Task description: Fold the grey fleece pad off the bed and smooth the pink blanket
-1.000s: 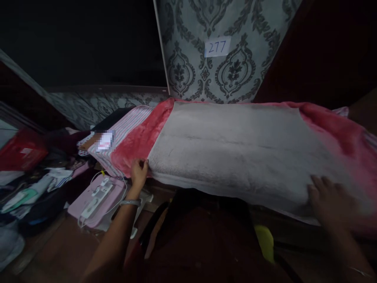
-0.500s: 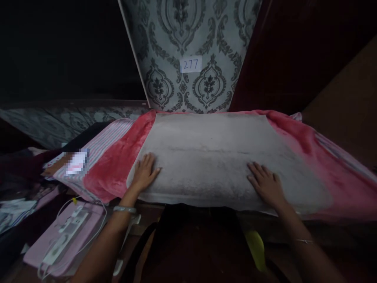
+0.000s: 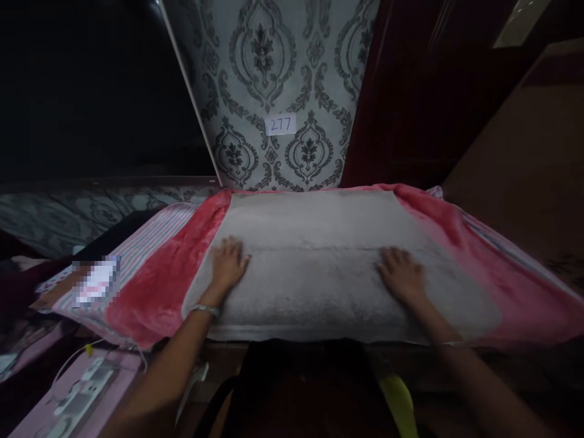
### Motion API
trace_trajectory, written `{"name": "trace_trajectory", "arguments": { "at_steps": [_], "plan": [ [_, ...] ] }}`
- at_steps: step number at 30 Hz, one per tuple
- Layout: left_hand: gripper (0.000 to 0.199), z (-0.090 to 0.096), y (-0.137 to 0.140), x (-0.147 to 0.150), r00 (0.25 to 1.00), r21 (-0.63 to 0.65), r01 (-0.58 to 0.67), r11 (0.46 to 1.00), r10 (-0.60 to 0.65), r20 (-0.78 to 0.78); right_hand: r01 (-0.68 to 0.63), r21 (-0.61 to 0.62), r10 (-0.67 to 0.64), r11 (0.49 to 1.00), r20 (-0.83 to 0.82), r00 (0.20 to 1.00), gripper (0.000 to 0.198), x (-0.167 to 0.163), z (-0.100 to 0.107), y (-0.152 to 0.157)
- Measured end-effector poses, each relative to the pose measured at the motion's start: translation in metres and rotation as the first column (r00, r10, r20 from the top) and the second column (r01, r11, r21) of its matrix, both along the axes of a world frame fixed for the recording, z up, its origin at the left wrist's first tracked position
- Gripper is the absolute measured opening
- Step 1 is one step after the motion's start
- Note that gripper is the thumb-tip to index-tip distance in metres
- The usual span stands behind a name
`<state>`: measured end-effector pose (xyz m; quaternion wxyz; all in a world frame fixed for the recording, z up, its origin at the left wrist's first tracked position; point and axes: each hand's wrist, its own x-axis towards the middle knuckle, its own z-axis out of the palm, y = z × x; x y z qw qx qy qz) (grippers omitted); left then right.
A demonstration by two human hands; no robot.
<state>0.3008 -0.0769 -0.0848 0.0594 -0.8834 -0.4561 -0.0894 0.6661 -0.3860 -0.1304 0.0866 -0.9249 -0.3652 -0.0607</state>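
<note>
A grey, plush-looking cloth (image 3: 310,286) lies spread out in front of me, with a crease running across its middle. My left hand (image 3: 228,261) rests flat near its left edge, fingers apart. Toward the right side, my right hand (image 3: 401,274) also lies flat on the grey cloth, its fingers spread and a little blurred. Under the grey cloth and out past both its sides shows a pink-red fleecy blanket (image 3: 155,286). Striped fabric (image 3: 150,234) borders the blanket on the left. Neither hand grips anything.
A dark screen (image 3: 95,91) stands at the back left. Patterned wallpaper (image 3: 314,79) bears a paper marked 277 (image 3: 280,124). At the right are a dark red panel (image 3: 410,91) and a brown board (image 3: 524,152). A white power strip (image 3: 84,392) lies at lower left.
Both hands have slid forward over the grey cloth, away from me, staying flat. The camera has tilted, so the scene sits lower and slightly left in view.
</note>
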Motion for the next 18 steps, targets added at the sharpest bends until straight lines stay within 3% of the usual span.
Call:
{"name": "trace_trajectory", "arguments": {
  "at_steps": [2, 4, 7, 10, 14, 18],
  "plan": [
    [0.062, -0.004, -0.017, 0.045, 0.969, -0.086, 0.238, 0.967, -0.242, -0.039, -0.234, -0.02, 0.234, 0.972, -0.015, 0.972, 0.062, -0.036, 0.006, 0.05],
    [0.064, -0.009, -0.028, 0.083, 0.908, -0.165, 0.405, 0.899, -0.417, -0.041, -0.445, -0.025, 0.444, 0.895, -0.043, 0.895, 0.062, -0.064, 0.008, 0.094],
    [0.064, -0.014, -0.021, 0.112, 0.875, -0.173, 0.474, 0.863, -0.484, -0.02, -0.584, -0.046, 0.582, 0.81, -0.059, 0.811, 0.061, -0.068, 0.01, 0.13],
    [0.061, -0.012, 0.019, 0.102, 0.928, -0.16, 0.359, 0.92, -0.37, -0.042, -0.497, -0.075, 0.496, 0.864, -0.037, 0.868, 0.06, -0.023, 0.012, 0.125],
    [0.061, -0.003, 0.094, 0.056, 0.984, -0.183, 0.124, 0.975, -0.144, -0.101, -0.149, -0.073, 0.151, 0.986, 0.014, 0.988, 0.064, 0.077, 0.002, 0.081],
    [0.063, 0.003, 0.152, 0.019, 0.994, -0.201, -0.078, 0.977, 0.06, -0.093, 0.124, 0.011, -0.124, 0.992, 0.028, 0.992, 0.068, 0.174, -0.02, 0.031]
  ]
}}
